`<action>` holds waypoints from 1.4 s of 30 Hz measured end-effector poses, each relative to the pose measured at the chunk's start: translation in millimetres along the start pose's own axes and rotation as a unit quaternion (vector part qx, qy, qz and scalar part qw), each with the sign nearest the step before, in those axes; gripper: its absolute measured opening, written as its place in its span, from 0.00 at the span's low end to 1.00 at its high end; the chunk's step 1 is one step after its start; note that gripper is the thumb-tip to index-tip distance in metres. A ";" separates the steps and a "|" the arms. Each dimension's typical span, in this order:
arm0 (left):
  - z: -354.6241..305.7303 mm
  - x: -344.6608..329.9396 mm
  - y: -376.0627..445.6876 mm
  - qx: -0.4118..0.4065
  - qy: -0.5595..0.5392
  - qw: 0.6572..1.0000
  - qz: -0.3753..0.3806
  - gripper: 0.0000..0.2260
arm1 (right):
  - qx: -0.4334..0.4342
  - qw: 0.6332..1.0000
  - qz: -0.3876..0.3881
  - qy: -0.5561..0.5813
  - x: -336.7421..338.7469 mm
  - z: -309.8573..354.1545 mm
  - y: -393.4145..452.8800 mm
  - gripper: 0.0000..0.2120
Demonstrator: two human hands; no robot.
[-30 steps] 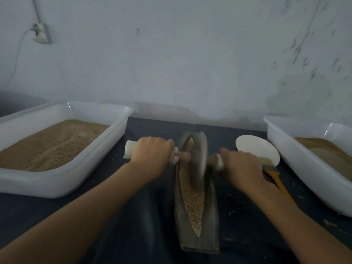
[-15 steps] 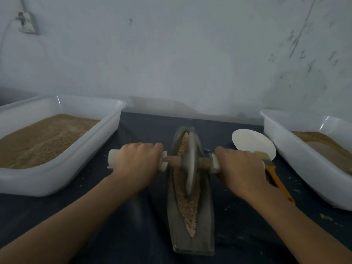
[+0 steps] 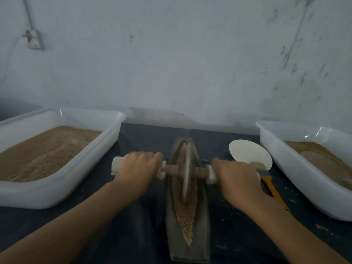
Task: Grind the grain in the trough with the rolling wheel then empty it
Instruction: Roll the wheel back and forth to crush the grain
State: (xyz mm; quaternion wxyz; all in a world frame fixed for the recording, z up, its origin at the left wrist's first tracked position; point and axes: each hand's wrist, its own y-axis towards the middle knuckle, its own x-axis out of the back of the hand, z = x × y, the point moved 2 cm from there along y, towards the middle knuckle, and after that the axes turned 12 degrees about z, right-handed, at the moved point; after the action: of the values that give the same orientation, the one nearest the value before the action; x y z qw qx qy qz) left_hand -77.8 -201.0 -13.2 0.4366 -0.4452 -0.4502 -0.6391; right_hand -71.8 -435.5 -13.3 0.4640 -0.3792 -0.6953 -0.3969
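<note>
We see one long dark trough (image 3: 187, 221) lying in the middle of the dark table (image 3: 133, 235), with its narrow end pointing away from us. One pile of light brown grain (image 3: 185, 216) fills its groove. One rolling wheel (image 3: 185, 172) stands on its edge in the grain, a bit past the middle of the trough. One wooden rod goes through the wheel, with white handles at both ends. We count two hands. Our left hand (image 3: 140, 169) is curled tight around the left handle (image 3: 116, 165), and only the two ends of that handle stick out. Our right hand (image 3: 237, 181) is curled tight around the right handle, and we see only the inner end of it. Just right of the trough lies one round white scoop (image 3: 249, 154), and one brush with an orange handle (image 3: 274, 194) lies beside it, partly hidden under our right hand. We count two white tubs. The left tub (image 3: 91, 164) holds a heap of brown grain and is cut off at the edge. The right tub (image 3: 297, 174) holds brown powder and is cut off too. The wheel looks blurry, so we cannot make out its rim well. One socket (image 3: 33, 40) sits high on the wall (image 3: 190, 63).
</note>
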 end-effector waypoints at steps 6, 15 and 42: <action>-4.3 28.7 -70.9 -0.057 -0.009 0.997 -0.044 0.23 | 0.065 0.996 -0.047 0.029 33.6 10.4 -55.4 0.26; 12.2 -19.5 18.3 0.028 -0.066 0.997 0.036 0.10 | -0.005 0.999 -0.008 -0.046 6.9 7.6 26.6 0.09; 6.9 -11.2 -3.0 0.016 -0.024 0.999 0.015 0.13 | 0.011 0.998 -0.021 -0.066 10.4 9.2 1.8 0.11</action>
State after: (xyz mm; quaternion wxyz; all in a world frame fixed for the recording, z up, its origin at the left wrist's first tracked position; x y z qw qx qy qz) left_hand -77.0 -192.0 -23.1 0.4423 -0.4602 -0.4643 -0.6140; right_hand -76.4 -424.8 -5.4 0.4124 -0.3851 -0.7365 -0.3731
